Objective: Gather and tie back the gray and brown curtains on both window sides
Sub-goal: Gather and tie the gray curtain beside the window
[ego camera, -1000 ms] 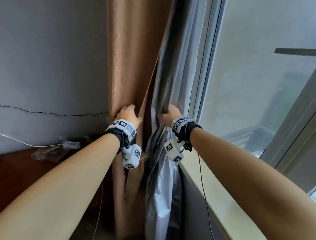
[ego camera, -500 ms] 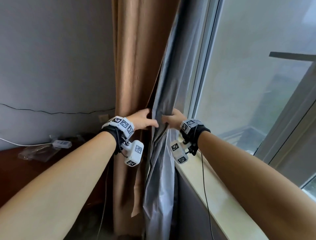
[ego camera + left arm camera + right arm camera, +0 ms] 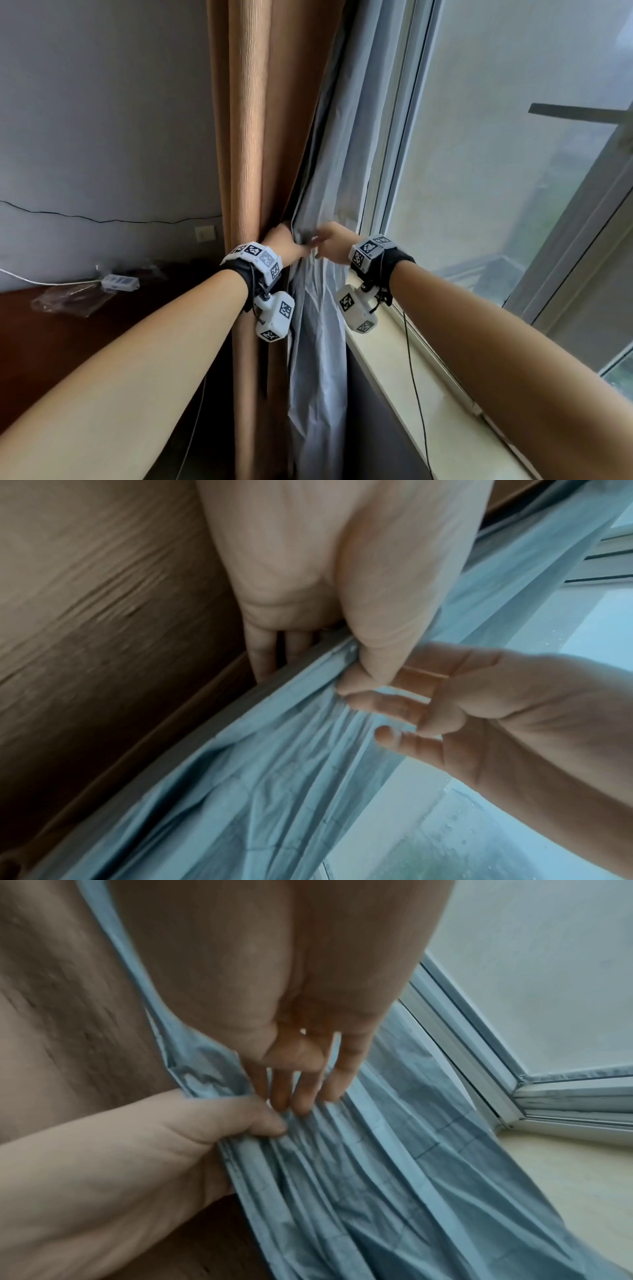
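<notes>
The brown curtain hangs bunched against the wall, with the gray curtain beside it on the window side. My left hand pinches the gathered edge of the gray curtain, thumb in front and fingers behind, between the two curtains. My right hand meets it from the window side. Its straight fingers touch the gray folds just beside the left thumb and hold nothing.
A pale window sill runs along the right under the window glass. At the left stands a dark wooden table with a white power strip and a plastic bag. A thin cable hangs from my right wrist over the sill.
My left hand left the brown curtain and moved right onto the gray curtain's edge. My right hand let go of its grip, and its fingers now lie straight on the folds.
</notes>
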